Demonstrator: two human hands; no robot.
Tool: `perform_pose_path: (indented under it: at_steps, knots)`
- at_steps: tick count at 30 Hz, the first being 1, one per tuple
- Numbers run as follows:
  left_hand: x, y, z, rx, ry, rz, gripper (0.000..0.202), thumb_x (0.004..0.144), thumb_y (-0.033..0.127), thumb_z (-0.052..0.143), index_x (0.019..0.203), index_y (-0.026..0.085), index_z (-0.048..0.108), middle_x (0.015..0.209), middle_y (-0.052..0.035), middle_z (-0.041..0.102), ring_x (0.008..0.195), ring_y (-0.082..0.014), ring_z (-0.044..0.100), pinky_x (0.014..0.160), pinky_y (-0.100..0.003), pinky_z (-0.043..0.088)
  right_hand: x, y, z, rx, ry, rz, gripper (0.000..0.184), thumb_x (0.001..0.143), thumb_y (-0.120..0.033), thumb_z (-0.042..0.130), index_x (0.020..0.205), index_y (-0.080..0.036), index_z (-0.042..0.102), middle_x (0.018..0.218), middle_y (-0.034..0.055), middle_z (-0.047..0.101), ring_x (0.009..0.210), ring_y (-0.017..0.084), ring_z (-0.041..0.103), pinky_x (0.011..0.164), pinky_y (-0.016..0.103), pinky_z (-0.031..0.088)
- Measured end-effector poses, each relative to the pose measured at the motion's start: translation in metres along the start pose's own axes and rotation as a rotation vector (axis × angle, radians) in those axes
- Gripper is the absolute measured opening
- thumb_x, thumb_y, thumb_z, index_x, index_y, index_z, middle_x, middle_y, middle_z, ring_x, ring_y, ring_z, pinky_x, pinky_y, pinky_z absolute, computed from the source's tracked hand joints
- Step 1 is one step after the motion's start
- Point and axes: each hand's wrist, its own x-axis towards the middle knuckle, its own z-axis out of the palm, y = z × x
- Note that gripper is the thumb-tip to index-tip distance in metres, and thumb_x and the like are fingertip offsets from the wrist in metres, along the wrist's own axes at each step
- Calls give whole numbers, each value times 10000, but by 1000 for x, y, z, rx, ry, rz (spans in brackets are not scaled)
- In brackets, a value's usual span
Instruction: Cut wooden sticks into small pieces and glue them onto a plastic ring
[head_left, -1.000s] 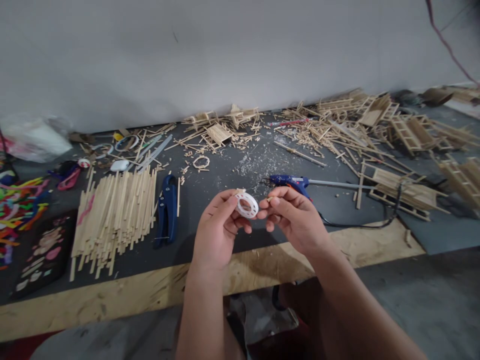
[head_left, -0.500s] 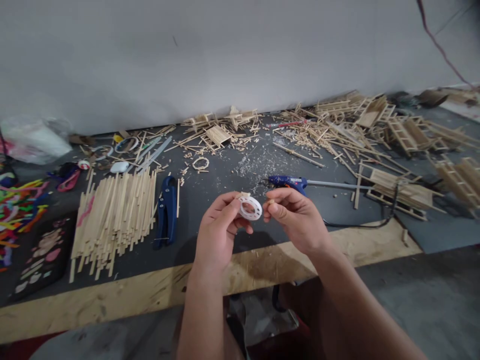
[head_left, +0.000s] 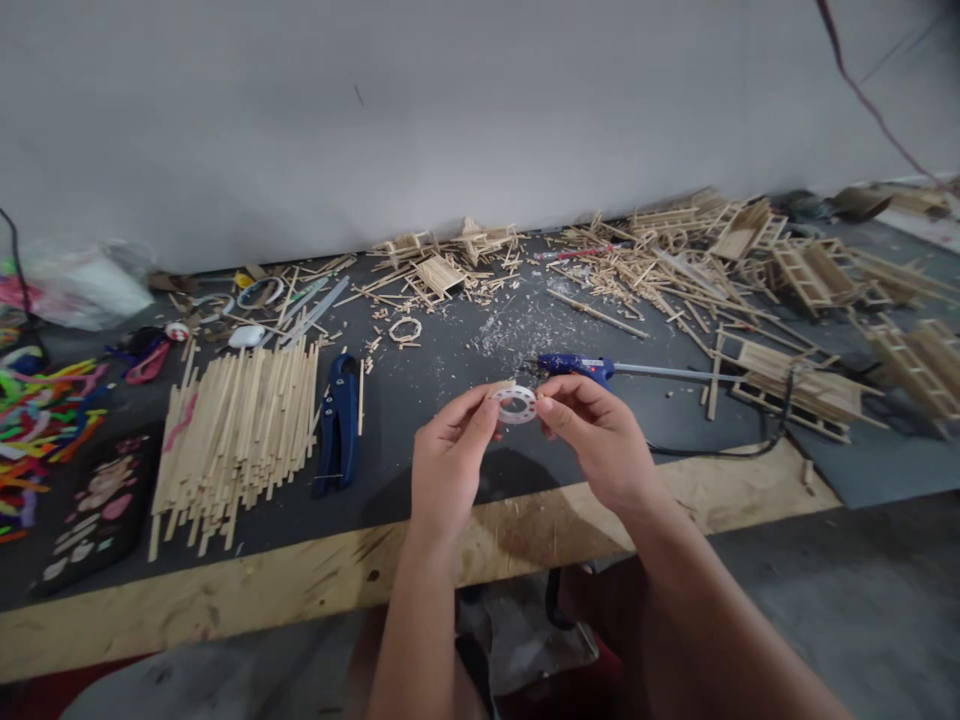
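A white ring with holes through its band (head_left: 519,418) is held in the air above the near part of the dark worktop (head_left: 420,385), between my two hands, tilted so that its open centre shows. The thumb and forefinger of my left hand (head_left: 454,460) are clamped on its left edge. The thumb and forefinger of my right hand (head_left: 592,440) are pinched together at its right edge; the contact is small and partly covered, so I cannot tell whether they grip the rim itself or a tiny piece against it. Just behind my right hand lies a blue glue gun (head_left: 574,367), a pale glue stick (head_left: 667,372) projecting from its rear. Left of my left hand, a blue cutter (head_left: 339,420) lies beside a broad bundle of wooden sticks (head_left: 236,440). Further left are a dark patterned case (head_left: 101,500) and a tangle of coloured strips (head_left: 45,420). Behind the bundle's right side, a small many-sided wooden ring (head_left: 405,330) rests flat. Toward the wall (head_left: 450,120), loose sticks are heaped at right, near several ladder-like wooden frames (head_left: 802,275).
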Motion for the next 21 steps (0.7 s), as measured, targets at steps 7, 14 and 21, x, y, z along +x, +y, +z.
perform_pose_path:
  at_steps: [7, 14, 21]
  knots:
    - [0, -1, -2, 64, 29, 17, 283, 770, 310, 618, 1041, 244, 665, 847, -33, 702, 676, -132, 590, 569, -216, 462, 1, 0, -2, -112, -6, 6, 164, 732, -343, 655, 804, -199, 627, 728, -8, 595, 622, 99, 489, 575, 238, 382]
    - [-2, 1, 0, 117, 28, 21, 167, 768, 316, 617, 874, 224, 709, 798, -31, 700, 683, -139, 588, 539, -210, 432, 4, 1, -9, -71, 2, 14, 169, 711, -346, 675, 808, -209, 660, 676, -16, 599, 600, 106, 510, 574, 256, 422]
    - [-2, 1, 0, 128, -40, 17, 170, 777, 310, 609, 887, 224, 706, 838, -33, 700, 728, -150, 612, 625, -233, 467, 3, -3, -12, -53, -9, 28, 147, 716, -325, 674, 814, -214, 667, 653, -18, 611, 604, 111, 543, 597, 266, 451]
